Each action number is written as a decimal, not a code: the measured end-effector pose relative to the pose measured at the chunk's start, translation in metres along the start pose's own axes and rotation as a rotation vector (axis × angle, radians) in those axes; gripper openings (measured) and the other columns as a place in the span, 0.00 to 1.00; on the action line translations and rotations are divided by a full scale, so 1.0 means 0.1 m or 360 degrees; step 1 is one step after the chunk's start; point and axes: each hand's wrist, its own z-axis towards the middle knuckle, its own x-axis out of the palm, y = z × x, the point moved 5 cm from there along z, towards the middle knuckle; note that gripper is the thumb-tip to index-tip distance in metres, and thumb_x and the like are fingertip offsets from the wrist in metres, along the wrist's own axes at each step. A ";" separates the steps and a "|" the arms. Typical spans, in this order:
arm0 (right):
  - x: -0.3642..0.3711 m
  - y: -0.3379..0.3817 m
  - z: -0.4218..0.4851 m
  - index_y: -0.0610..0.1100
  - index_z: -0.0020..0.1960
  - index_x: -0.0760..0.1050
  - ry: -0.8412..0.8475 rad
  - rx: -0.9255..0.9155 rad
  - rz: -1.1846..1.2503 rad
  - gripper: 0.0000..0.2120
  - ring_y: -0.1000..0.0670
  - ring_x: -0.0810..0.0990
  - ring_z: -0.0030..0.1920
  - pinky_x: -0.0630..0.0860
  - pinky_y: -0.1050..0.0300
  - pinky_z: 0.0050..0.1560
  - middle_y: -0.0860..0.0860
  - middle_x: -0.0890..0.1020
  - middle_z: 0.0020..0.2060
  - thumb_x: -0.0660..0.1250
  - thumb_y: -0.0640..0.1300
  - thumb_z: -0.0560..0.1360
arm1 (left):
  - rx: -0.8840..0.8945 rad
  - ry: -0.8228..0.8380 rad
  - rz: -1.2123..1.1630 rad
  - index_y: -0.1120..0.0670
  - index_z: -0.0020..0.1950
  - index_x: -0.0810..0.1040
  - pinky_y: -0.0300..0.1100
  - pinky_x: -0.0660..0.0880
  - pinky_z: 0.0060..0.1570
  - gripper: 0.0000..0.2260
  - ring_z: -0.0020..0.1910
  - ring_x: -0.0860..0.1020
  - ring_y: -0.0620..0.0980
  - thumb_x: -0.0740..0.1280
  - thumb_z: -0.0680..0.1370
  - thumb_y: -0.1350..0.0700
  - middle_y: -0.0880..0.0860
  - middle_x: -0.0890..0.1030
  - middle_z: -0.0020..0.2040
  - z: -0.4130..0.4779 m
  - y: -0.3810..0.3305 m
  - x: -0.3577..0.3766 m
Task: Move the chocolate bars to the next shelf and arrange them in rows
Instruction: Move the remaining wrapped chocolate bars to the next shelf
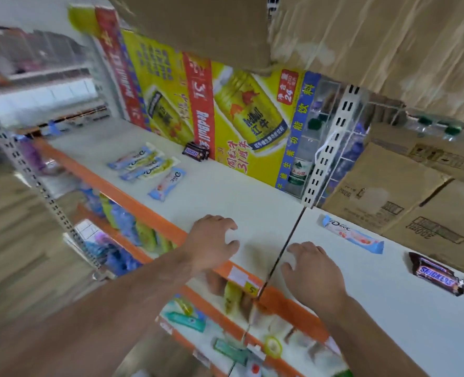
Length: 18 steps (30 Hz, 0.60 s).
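Two white shelf boards meet at a seam [293, 235]. On the left shelf [225, 191] lie several Dove bars side by side [143, 164], one more Dove bar [168, 183] a little nearer, and a small stack of Snickers bars [195, 151] against the back. On the right shelf [388, 295] lie a light blue Dove bar [353, 234] and a brown Snickers bar [436, 277]. My left hand [211, 244] hovers over the left shelf's front edge, fingers spread, empty. My right hand [312, 273] hovers just right of the seam, also empty.
Yellow Red Bull cartons [225, 110] stand behind the left shelf, brown cardboard boxes [402, 197] behind the right one. A perforated upright post [331, 148] stands at the seam's back. Another box [198, 25] hangs overhead. Lower shelves below hold packaged goods [187, 317].
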 end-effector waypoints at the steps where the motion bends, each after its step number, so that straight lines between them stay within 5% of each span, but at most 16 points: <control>1: 0.02 0.17 0.06 0.52 0.66 0.71 0.0010 -0.0030 0.0005 0.18 0.50 0.72 0.63 0.73 0.54 0.59 0.52 0.75 0.62 0.58 0.52 0.77 | -0.0019 -0.0029 -0.0010 0.48 0.66 0.74 0.42 0.67 0.64 0.19 0.64 0.71 0.50 0.64 0.77 0.45 0.49 0.77 0.63 -0.03 0.14 -0.07; 18: 0.37 2.27 1.16 0.54 0.66 0.72 -0.0017 0.0110 0.0114 0.18 0.51 0.73 0.64 0.71 0.56 0.62 0.54 0.74 0.62 0.59 0.57 0.78 | 0.0047 -0.0037 -0.0156 0.49 0.66 0.75 0.40 0.71 0.58 0.15 0.63 0.73 0.48 0.60 0.80 0.57 0.49 0.78 0.63 0.31 2.34 -1.06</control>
